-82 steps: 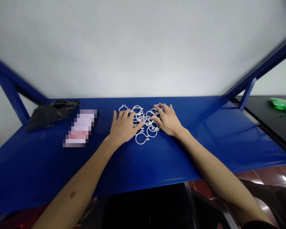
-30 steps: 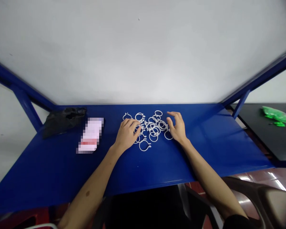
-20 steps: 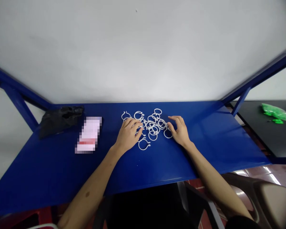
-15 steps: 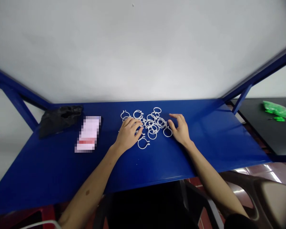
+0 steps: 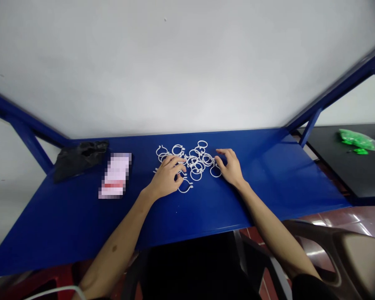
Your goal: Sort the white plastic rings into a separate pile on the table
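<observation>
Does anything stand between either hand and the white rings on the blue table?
Nothing visible does. The left hand is over the left part of the white rings; the right hand is at their right edge. The black bag and pixelated item lie off to the left, out of the way.

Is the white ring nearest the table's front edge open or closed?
Open: the ring has a gap on its right side, its two ends standing apart.
</observation>
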Tool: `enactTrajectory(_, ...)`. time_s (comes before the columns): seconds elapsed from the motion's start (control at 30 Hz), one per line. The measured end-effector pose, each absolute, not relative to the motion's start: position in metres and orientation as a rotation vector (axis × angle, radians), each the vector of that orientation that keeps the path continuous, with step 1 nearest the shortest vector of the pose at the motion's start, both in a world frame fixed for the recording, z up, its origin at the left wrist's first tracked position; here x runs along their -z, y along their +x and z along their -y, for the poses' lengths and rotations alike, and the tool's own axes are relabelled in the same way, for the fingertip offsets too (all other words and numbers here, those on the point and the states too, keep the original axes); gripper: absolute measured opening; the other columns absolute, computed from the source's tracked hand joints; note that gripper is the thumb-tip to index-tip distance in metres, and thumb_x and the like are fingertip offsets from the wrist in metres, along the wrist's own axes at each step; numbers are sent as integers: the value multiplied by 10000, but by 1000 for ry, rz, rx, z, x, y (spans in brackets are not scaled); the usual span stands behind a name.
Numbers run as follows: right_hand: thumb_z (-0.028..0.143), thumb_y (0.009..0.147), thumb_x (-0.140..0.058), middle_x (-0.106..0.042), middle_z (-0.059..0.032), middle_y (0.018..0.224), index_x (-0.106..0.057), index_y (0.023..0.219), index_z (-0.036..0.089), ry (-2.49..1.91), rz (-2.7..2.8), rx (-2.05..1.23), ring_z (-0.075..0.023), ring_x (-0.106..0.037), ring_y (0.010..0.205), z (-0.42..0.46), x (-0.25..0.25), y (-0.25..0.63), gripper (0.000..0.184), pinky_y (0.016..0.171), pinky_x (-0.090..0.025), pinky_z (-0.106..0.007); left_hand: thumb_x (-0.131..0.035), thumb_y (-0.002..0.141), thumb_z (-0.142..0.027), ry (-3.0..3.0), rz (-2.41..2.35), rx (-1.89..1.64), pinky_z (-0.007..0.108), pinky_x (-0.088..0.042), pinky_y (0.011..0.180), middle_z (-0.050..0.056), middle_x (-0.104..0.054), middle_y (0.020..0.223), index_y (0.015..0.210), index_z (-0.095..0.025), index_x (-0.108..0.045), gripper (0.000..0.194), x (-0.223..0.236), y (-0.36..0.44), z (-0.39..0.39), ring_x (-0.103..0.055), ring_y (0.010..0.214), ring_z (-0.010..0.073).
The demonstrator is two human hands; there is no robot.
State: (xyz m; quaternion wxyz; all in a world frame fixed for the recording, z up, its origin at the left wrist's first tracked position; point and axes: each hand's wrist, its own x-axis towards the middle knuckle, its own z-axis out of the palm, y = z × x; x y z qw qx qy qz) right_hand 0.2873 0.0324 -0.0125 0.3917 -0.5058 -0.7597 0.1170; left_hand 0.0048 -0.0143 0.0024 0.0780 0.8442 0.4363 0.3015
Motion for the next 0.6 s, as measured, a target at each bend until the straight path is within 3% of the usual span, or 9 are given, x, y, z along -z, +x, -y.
enactTrajectory(0.23,404,997,-528,-658,-106,1150,-630,1158,229,-1268,1968,-290,-275,-605,1082,-31,11,286,259,977,-506,-494,-605,868,-188,2537,-1278,-634,567,-397,1128,45,-559,1383,905,-234,-645,72,-11,7,20,-370,1379,307)
enactTrajectory(0.6,383,1001,-516,-662,-100,1075,-663,1088,234,-1226,2034,-297,-268,-616,1047,-32,2,291,227,964,-511,-502,-670,865,-199,2608,-1435,-929,551,-475,1043,76,-657,1200,935,-222,-647,77,4,2,9,-493,1230,300)
